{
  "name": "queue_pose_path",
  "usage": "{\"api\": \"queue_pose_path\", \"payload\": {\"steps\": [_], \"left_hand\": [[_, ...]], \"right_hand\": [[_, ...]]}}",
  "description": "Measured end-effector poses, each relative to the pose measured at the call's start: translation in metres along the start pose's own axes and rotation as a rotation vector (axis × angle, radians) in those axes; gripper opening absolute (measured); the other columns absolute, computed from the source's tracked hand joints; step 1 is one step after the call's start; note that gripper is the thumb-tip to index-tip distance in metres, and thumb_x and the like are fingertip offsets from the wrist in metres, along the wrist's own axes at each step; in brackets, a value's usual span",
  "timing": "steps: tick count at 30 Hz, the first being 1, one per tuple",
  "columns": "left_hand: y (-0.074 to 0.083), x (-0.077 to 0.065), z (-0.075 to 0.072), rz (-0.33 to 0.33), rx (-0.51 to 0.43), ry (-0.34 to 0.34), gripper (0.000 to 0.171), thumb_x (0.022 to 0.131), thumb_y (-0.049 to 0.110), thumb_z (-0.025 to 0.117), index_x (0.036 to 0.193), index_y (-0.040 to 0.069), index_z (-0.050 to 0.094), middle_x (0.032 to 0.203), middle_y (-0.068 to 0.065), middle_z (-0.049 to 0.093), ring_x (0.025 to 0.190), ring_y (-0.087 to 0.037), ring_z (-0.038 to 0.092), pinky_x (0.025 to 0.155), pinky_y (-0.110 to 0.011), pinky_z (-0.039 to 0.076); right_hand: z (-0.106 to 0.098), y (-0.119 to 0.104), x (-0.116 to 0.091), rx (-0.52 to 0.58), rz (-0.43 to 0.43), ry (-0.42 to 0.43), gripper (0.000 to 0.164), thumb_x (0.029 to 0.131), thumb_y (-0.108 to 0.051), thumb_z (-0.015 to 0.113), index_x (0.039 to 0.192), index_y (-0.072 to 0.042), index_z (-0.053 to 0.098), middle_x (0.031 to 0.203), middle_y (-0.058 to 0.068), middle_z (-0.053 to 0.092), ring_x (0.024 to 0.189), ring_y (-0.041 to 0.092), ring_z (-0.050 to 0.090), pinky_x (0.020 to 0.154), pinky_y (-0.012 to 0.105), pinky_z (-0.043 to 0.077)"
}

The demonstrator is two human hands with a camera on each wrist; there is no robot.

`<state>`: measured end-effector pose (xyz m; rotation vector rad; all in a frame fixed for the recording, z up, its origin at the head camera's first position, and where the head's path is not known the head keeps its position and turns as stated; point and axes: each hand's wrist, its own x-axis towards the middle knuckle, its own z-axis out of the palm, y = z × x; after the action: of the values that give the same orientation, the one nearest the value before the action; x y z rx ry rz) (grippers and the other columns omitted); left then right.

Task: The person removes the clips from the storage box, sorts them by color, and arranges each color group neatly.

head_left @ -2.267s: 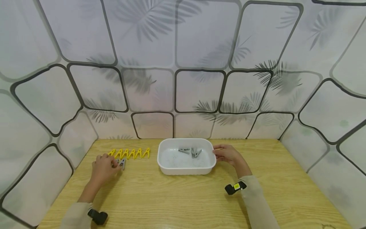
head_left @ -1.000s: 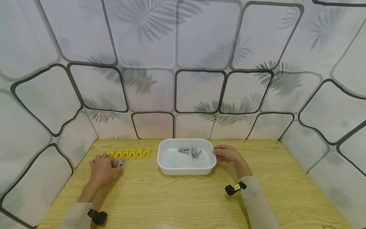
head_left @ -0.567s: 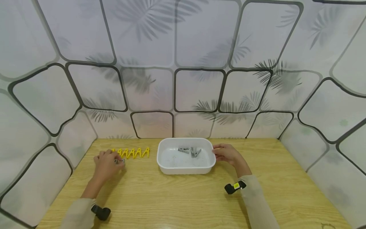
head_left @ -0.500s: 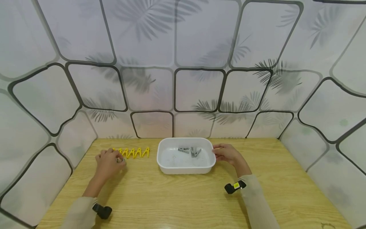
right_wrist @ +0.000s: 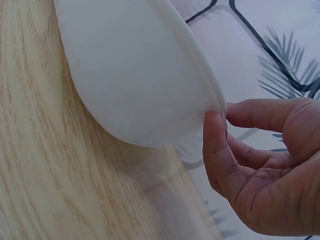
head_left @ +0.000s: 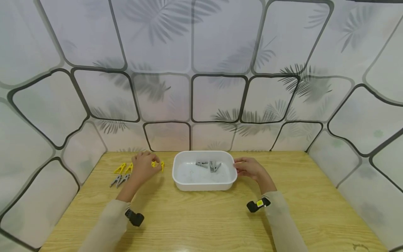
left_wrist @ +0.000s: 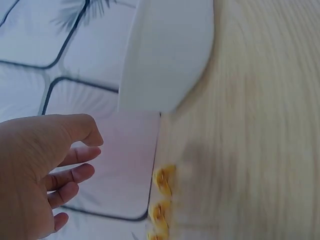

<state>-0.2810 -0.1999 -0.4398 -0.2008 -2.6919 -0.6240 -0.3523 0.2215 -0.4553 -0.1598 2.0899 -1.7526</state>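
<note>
My left hand (head_left: 145,166) is over the table in front of the yellow row, index finger and thumb tips brought together. The grey clothespin it took up is hidden by the fingers in both present views. In the left wrist view the fingers (left_wrist: 70,175) are curled, beside the basin. My right hand (head_left: 250,168) pinches the right end of the white basin (head_left: 204,187), thumb outside the wall, as the right wrist view shows at the rim (right_wrist: 215,95). Inside the basin lie several grey clothespins (head_left: 215,167). Two more grey clothespins (head_left: 115,180) lie on the table at left.
A row of yellow clothespins (head_left: 120,168) stands along the table's back left, partly covered by my left hand. The wooden table (head_left: 195,220) meets a patterned cloth wall (head_left: 217,101) behind and at both sides.
My left hand has lifted a grey clothespin from the row and moved right toward the basin, uncovering two grey and some yellow clothespins. The right hand has stayed at the basin.
</note>
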Motion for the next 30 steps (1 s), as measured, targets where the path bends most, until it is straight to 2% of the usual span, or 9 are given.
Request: {"api": "queue_pose_path", "payload": {"steps": [3,9,14,19,24,30], "left_hand": [[0.017,0.011,0.008,0.025,-0.021,-0.022,0.012,0.085,0.019,0.077,0.090,0.010,0.070,0.099,-0.013,0.064,0.100,-0.037,0.050,0.091,-0.061,0.031],[0.052,0.027,0.029,0.084,-0.055,-0.037,0.011,0.083,0.016,0.078,0.085,0.011,0.068,0.094,-0.009,0.062,0.097,-0.032,0.050,0.090,-0.055,0.034],[0.077,0.035,0.051,0.187,-0.074,-0.023,0.013,0.084,0.014,0.079,0.083,0.013,0.066,0.088,-0.006,0.061,0.092,-0.028,0.050,0.088,-0.052,0.035],[0.100,0.038,0.069,0.282,-0.102,-0.008,0.014,0.082,0.011,0.080,0.084,0.010,0.066,0.085,-0.007,0.060,0.087,-0.026,0.048,0.085,-0.051,0.035],[0.119,0.042,0.083,0.337,-0.095,-0.019,0.012,0.080,0.010,0.079,0.086,0.007,0.069,0.084,-0.009,0.061,0.084,-0.024,0.046,0.084,-0.048,0.034],[0.133,0.045,0.096,0.356,-0.050,-0.033,0.014,0.076,0.011,0.081,0.084,0.009,0.069,0.080,-0.002,0.057,0.084,-0.023,0.047,0.086,-0.050,0.038]], "right_hand": [[0.000,0.000,0.000,0.002,0.000,-0.001,0.049,0.101,-0.006,0.058,0.141,0.017,0.043,0.082,-0.001,0.068,0.074,0.008,0.066,0.070,0.024,0.058],[-0.002,0.001,0.000,0.006,-0.005,-0.004,0.048,0.100,-0.006,0.059,0.140,0.017,0.045,0.081,-0.001,0.069,0.073,0.007,0.066,0.068,0.023,0.058],[-0.002,0.001,0.000,0.007,-0.001,0.005,0.046,0.100,-0.005,0.059,0.139,0.016,0.047,0.079,-0.002,0.068,0.072,0.007,0.066,0.068,0.023,0.058],[-0.001,0.001,0.000,0.003,-0.003,-0.004,0.048,0.100,-0.005,0.059,0.140,0.016,0.045,0.080,-0.002,0.068,0.073,0.007,0.067,0.070,0.024,0.058],[-0.002,0.003,0.001,0.008,-0.010,-0.008,0.049,0.100,-0.005,0.058,0.140,0.017,0.045,0.080,-0.002,0.068,0.073,0.007,0.066,0.070,0.023,0.058],[-0.002,0.003,0.001,0.011,-0.009,0.004,0.047,0.099,-0.005,0.058,0.139,0.017,0.046,0.078,-0.003,0.067,0.072,0.007,0.066,0.069,0.023,0.058]]}}
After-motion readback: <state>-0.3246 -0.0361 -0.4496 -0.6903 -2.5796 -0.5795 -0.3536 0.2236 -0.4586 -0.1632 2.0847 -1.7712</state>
